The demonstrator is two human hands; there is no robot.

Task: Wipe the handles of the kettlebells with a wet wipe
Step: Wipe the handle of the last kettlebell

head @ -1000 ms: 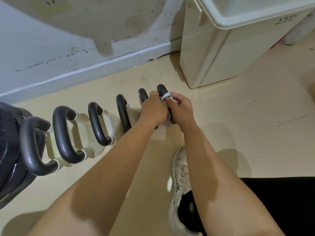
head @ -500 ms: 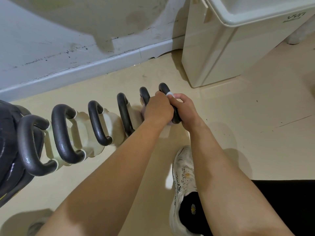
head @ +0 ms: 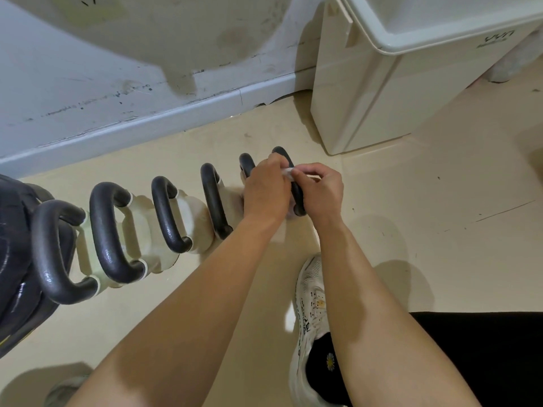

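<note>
Several kettlebells with pale bodies and black handles stand in a row on the floor, from the near left [head: 108, 230] to the far right. Both my hands are at the rightmost handle [head: 296, 198]. My right hand [head: 320, 192] is closed around that handle and pinches a white wet wipe [head: 289, 172] against it. My left hand [head: 266, 189] presses on the same handle from the left, fingers meeting the wipe. The kettlebell's body is hidden under my hands.
A white plastic bin [head: 382, 92] stands close behind the right end of the row. A grey wall and skirting [head: 147, 118] run behind. A dark weight [head: 14, 259] sits at the left edge. My white shoe [head: 311, 312] is planted near the row.
My right hand has slid up the rightmost handle, and more of the wipe shows between my fingers than half a second ago. The left hand stays on the handle.
</note>
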